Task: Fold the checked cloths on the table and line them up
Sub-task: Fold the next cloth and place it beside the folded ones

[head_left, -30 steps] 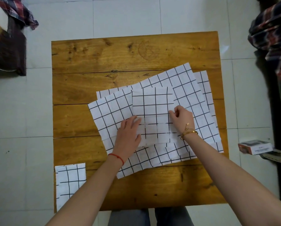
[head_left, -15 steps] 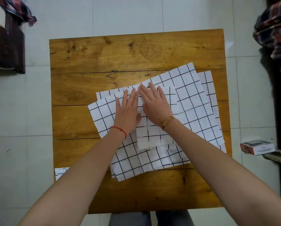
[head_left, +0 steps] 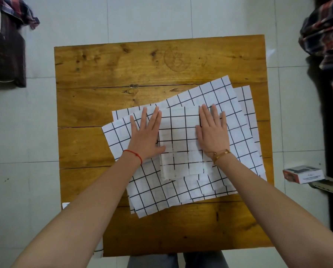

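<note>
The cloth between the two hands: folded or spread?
Folded. The cloth is a compact layered rectangle lying on spread cloths.

One wooden table (head_left: pixel 161 70) is showing, and two bare hands are lying flat on it: the left hand (head_left: pixel 145 135) and the right hand (head_left: pixel 213 132), each with five fingers spread. One folded checked cloth (head_left: pixel 181 144) is sitting between them. Under it, unfolded checked cloths (head_left: pixel 229 105) are lying in an overlapping pile; at least three layers are showing at the edges, though an exact count cannot be told. One more folded cloth (head_left: pixel 99 252) is peeking out at the table's near left corner, mostly hidden by the arm. One small box (head_left: pixel 303 174) is lying on the floor at the right.
</note>
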`<state>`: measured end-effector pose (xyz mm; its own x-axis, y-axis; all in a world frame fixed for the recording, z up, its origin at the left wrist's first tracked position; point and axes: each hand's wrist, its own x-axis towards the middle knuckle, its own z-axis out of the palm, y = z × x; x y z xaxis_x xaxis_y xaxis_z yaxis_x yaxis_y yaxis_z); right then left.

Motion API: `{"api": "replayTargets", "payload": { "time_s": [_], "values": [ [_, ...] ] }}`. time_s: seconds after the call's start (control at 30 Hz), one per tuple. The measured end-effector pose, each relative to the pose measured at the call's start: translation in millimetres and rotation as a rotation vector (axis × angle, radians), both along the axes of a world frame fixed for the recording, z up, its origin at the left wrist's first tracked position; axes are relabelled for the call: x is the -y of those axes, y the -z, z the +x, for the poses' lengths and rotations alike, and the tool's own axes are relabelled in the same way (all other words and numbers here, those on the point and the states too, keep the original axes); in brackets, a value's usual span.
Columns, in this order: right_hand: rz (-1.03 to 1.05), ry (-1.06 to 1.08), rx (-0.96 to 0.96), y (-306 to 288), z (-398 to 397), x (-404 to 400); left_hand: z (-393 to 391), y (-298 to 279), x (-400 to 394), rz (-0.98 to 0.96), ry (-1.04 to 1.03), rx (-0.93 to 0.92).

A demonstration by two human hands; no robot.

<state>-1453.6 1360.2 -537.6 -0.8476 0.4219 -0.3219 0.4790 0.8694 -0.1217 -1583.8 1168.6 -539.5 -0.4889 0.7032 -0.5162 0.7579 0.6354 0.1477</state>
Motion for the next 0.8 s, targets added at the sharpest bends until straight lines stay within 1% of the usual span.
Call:
{"api": "replayTargets", "payload": {
  "time_s": [0.07,0.13,0.2,0.23,0.33,0.4,0.6,0.7,0.8],
  "values": [
    [0.013,-0.054,-0.039,-5,-6,2,5,-4,0,0.069,-0.003,-0.039],
    [0.012,-0.191,-0.051,-9,-14,10,11,-8,1,0.136,0.0,-0.075],
    [-0.021,-0.317,-0.029,-10,-19,19,19,-10,5,0.168,-0.009,-0.085],
    [-0.039,-0.339,-0.003,-9,-20,22,24,-11,8,0.17,-0.018,-0.082],
    [-0.082,-0.282,0.087,-9,-19,33,41,-13,21,0.16,0.0,-0.091],
    [-0.093,-0.249,0.111,-10,-18,37,58,-13,35,0.157,0.031,-0.091],
    [-0.1,-0.233,0.173,-16,-19,41,119,-16,84,0.172,-0.016,0.02],
    [-0.082,-0.241,0.19,-18,-19,43,144,-18,102,0.114,0.002,0.053],
    [-0.1,-0.238,0.164,-20,-20,42,157,-22,106,0.122,-0.008,0.054]
  ]
}}
